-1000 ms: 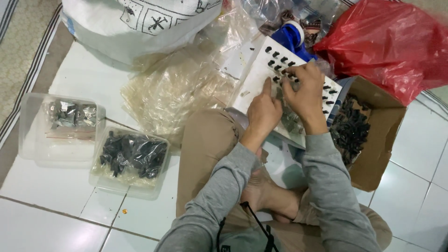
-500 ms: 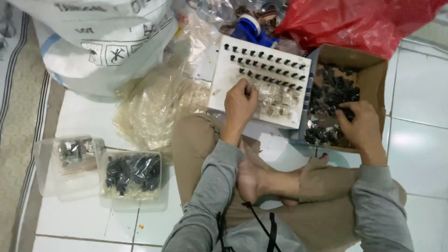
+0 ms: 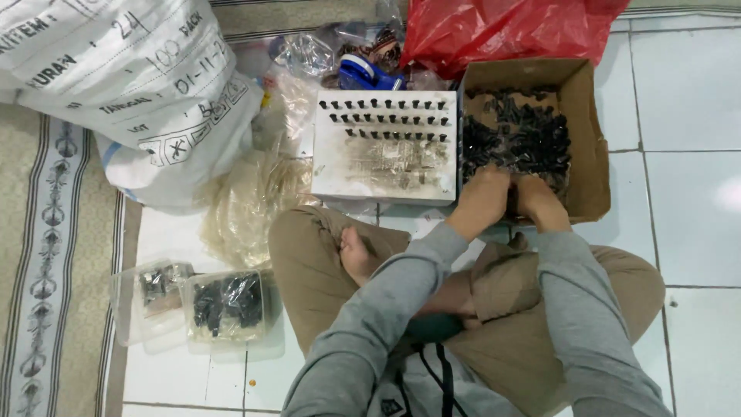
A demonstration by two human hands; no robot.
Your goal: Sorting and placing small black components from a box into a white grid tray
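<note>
I sit cross-legged on a tiled floor. Both hands rest together at the near edge of an open cardboard box [image 3: 588,139] filled with small black parts [image 3: 521,135]. My left hand [image 3: 482,197] and my right hand [image 3: 538,199] dip into the pile side by side, and their fingertips are hidden among the parts. Just left of the box lies a white board [image 3: 384,166] with three rows of black parts standing along its far half; its near half is bare and smudged.
A red plastic bag [image 3: 502,27] and a blue object [image 3: 361,73] lie behind the box and board. A big white sack [image 3: 116,85] and crumpled clear bags [image 3: 247,201] sit at the left. Two clear containers [image 3: 150,297] [image 3: 228,305] with dark parts stand by my left knee, beside a patterned rug [image 3: 46,232].
My left hand has left the white board and moved right into the cardboard box, next to my right hand. The view has shifted left and closer.
</note>
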